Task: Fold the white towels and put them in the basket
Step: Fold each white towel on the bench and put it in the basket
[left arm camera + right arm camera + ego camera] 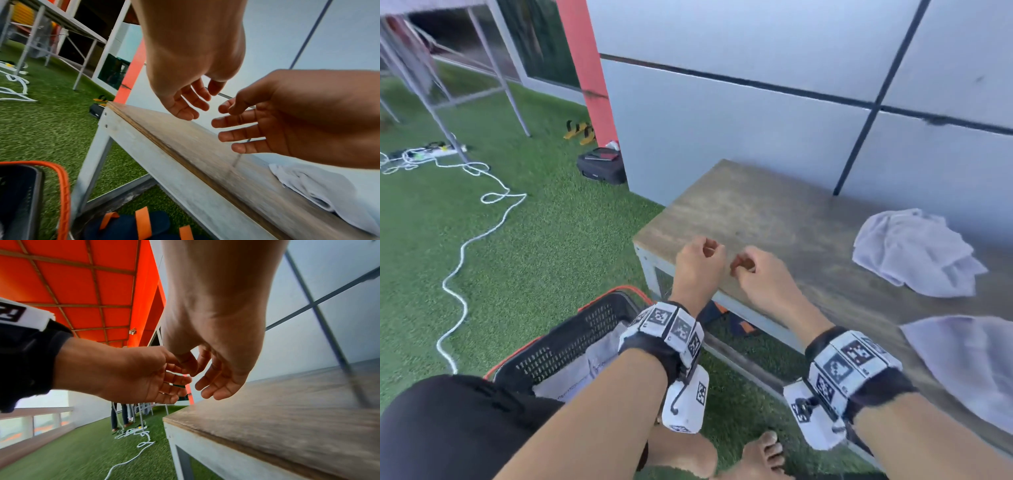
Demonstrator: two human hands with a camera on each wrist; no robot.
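Both my hands hover close together over the left end of the wooden table (743, 212), and neither holds anything. My left hand (702, 253) has loosely curled fingers; in the left wrist view my left hand (185, 100) hangs relaxed. My right hand (750, 267) is just to its right, fingers slack (213, 382). A crumpled white towel (914, 253) lies at the table's back right. Another white towel (969, 363) lies flatter near the front right edge. The black basket (571, 339) with an orange rim stands on the grass at lower left, a folded white towel (599, 363) inside.
A grey panelled wall (756, 120) backs the table. On the artificial grass lie a white cable (462, 246), a black bag (602, 168) and dark sandals with orange straps (141, 225) under the table. Metal frame legs (510, 92) stand far left.
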